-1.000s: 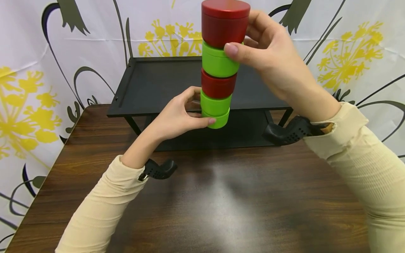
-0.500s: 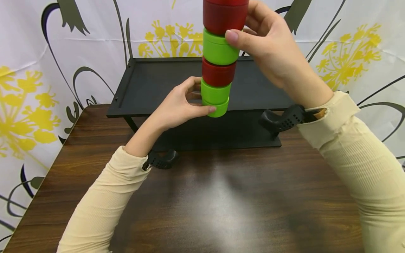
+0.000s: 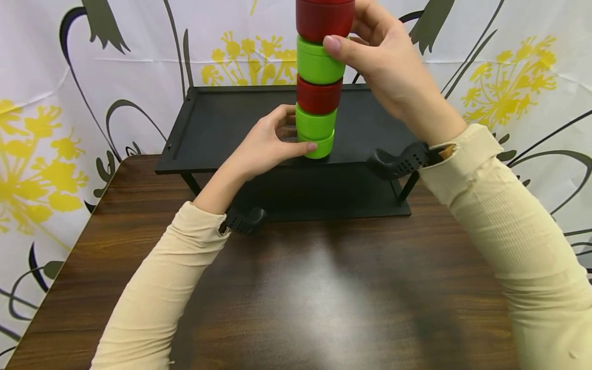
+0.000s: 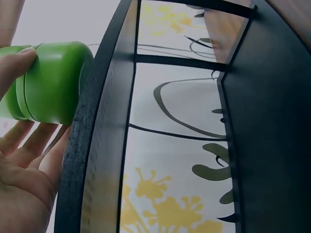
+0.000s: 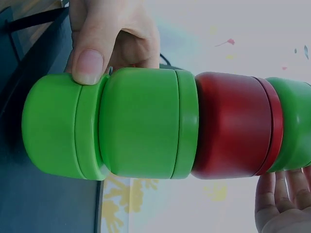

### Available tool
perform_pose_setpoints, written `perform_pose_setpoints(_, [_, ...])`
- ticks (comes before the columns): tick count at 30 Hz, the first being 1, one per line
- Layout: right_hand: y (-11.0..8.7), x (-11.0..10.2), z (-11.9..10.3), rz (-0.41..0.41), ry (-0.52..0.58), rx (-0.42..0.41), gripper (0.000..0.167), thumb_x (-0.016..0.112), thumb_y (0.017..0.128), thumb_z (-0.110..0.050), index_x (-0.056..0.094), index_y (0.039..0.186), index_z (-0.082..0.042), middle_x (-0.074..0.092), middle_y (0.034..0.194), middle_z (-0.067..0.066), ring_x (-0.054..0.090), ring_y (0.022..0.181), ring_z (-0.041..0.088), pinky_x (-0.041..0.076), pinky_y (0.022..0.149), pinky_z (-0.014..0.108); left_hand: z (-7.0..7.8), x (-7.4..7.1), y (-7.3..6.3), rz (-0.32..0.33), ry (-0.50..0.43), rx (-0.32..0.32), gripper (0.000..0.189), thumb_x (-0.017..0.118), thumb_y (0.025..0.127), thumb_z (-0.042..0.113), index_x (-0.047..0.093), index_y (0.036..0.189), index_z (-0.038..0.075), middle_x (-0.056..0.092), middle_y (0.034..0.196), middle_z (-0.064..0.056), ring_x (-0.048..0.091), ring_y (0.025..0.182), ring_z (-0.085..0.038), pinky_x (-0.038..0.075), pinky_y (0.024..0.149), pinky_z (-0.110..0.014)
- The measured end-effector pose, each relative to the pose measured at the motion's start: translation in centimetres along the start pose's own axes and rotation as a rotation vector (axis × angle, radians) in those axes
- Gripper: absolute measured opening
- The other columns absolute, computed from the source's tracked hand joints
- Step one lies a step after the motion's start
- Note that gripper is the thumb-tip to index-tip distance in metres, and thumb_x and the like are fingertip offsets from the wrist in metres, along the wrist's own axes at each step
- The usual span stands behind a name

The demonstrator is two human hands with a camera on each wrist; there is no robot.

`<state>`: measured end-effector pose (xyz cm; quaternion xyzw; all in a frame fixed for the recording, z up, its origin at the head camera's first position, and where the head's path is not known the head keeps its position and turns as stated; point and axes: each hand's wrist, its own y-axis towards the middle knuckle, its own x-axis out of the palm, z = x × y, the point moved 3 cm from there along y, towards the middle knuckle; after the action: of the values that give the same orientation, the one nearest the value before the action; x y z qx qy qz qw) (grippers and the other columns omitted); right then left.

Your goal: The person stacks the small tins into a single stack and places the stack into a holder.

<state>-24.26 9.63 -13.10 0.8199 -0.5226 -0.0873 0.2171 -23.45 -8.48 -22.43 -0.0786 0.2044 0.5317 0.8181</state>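
Observation:
A tall upright stack of red and green lidded canisters stands between both hands, over the front part of a black shelf's upper board (image 3: 240,123). My left hand (image 3: 265,141) grips the low end, thumb on the bottom green canister (image 3: 319,147) and fingers behind. Above it come a green canister (image 3: 316,123), a red canister (image 3: 318,96), another green canister (image 3: 320,61) and a red top canister (image 3: 324,20), cut off by the frame. My right hand (image 3: 384,56) holds the upper stack, its thumb near the upper green one's rim. Whether the base touches the board I cannot tell.
The black two-tier shelf has a lower board (image 3: 319,192) and slim legs, standing on a dark wooden table (image 3: 277,288). A white curtain (image 3: 139,67) with yellow and grey plant prints hangs behind. Each wrist wears a black camera mount (image 3: 400,162).
Both hands have carried the stack forward, away from me, so its base now lies over the upper board's front edge. The grips look the same.

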Motion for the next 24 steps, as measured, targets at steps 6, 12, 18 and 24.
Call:
perform_pose_setpoints(6, [0.4, -0.1, 0.5, 0.006, -0.013, -0.007, 0.047, 0.063, 0.085, 0.003, 0.048, 0.130, -0.002, 0.057, 0.118, 0.007, 0.051, 0.110, 0.022, 0.048, 0.096, 0.027, -0.2, -0.1, 0.5, 0.008, -0.021, -0.004, 0.062, 0.073, 0.084, 0.015, 0.042, 0.137, 0.012, 0.049, 0.138, -0.004, 0.054, 0.126, -0.021, 0.049, 0.103, -0.037])
perform_pose_setpoints(12, [0.9, -0.4, 0.9, 0.035, -0.029, 0.018, 0.051, 0.065, 0.085, 0.002, 0.047, 0.133, -0.003, 0.056, 0.119, 0.007, 0.051, 0.109, 0.022, 0.048, 0.094, 0.026, -0.4, -0.3, 1.0, 0.007, -0.027, -0.017, 0.063, 0.072, 0.085, 0.014, 0.040, 0.139, 0.012, 0.048, 0.139, -0.005, 0.053, 0.128, -0.021, 0.049, 0.104, -0.036])
perform_pose_setpoints(18, [1.2, -0.4, 1.1, 0.060, -0.026, 0.039, 0.051, 0.065, 0.085, 0.002, 0.049, 0.132, -0.003, 0.056, 0.119, 0.007, 0.052, 0.109, 0.022, 0.048, 0.092, 0.026, -0.5, -0.4, 1.3, -0.003, -0.021, -0.035, 0.064, 0.071, 0.085, 0.014, 0.038, 0.139, 0.011, 0.046, 0.141, -0.005, 0.051, 0.130, -0.020, 0.048, 0.105, -0.035])
perform_pose_setpoints(24, [1.3, -0.2, 1.3, 0.077, -0.040, 0.034, 0.050, 0.066, 0.084, 0.002, 0.050, 0.131, -0.003, 0.057, 0.119, 0.006, 0.053, 0.108, 0.022, 0.049, 0.091, 0.025, -0.4, -0.6, 1.4, -0.007, -0.011, -0.045, 0.065, 0.072, 0.085, 0.015, 0.037, 0.140, 0.010, 0.046, 0.141, -0.005, 0.050, 0.131, -0.019, 0.047, 0.106, -0.035])
